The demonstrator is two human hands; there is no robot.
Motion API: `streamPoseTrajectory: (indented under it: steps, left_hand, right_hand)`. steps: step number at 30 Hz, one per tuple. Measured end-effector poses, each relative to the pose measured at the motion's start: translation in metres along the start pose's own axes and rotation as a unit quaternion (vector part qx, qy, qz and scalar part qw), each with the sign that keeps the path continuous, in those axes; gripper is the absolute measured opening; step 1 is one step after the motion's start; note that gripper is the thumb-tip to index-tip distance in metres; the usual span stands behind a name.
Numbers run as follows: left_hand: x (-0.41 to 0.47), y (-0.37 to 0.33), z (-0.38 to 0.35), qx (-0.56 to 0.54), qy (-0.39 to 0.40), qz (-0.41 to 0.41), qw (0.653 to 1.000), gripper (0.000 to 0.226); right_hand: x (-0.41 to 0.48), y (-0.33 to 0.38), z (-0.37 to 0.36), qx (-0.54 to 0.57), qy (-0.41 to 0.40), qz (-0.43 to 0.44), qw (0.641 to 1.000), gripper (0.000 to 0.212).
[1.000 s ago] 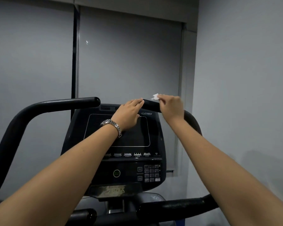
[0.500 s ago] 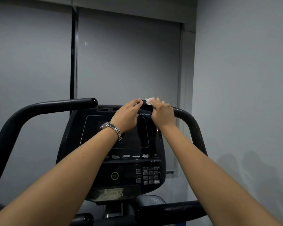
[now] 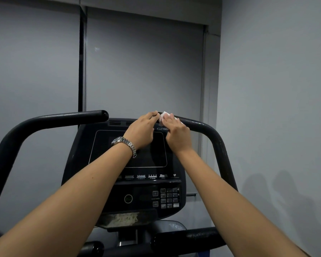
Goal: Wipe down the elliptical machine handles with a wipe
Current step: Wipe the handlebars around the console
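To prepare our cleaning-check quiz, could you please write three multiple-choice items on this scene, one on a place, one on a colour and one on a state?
1. Where is the wipe?
A. on the keypad
B. on the inner end of the right handle
C. on the left handle

2. What colour is the wipe?
A. blue
B. yellow
C. white

3. How is the console screen?
A. dark
B. showing a bright picture
C. covered by a towel

Answers:
1 B, since the right hand presses it onto that end.
2 C, since it shows white against the black right handle.
3 A, since no light or figures show on the glass.
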State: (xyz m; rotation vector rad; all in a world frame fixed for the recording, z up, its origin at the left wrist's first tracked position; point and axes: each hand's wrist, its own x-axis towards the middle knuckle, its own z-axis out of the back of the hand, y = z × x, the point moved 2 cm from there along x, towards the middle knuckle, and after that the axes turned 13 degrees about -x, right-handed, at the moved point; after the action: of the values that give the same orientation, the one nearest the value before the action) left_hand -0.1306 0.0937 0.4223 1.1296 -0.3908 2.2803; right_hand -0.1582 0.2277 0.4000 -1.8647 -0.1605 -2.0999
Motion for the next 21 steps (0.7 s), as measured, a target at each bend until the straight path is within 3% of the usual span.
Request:
streamPoseTrajectory:
  steps: [7, 12, 17, 21]
  left_hand:
    - [0.000, -0.003, -0.002, -0.007, -0.010, 0.006, 1.000, 0.054]
    - [0.000, -0.003, -0.001, -0.013, -0.010, 0.007, 1.000, 0.051]
    - [0.000, -0.003, -0.003, -0.008, -0.006, 0.008, 1.000, 0.054]
    - [0.000, -0.001, -0.002, -0.017, -0.007, 0.003, 1.000, 0.052]
  right_hand:
    - [0.013, -0.016, 0.007, -0.002, 0.013, -0.071, 0.997, 0.040]
    - [-0.011, -0.005, -0.001, 0.005, -0.020, 0.006, 1.000, 0.045]
    - [-0.001, -0.019, 0.006, 0.008, -0.021, -0.085, 0.996, 0.036]
    - [0.003, 0.003, -0.006, 0.012, -0.012, -0.051, 0.999, 0.039]
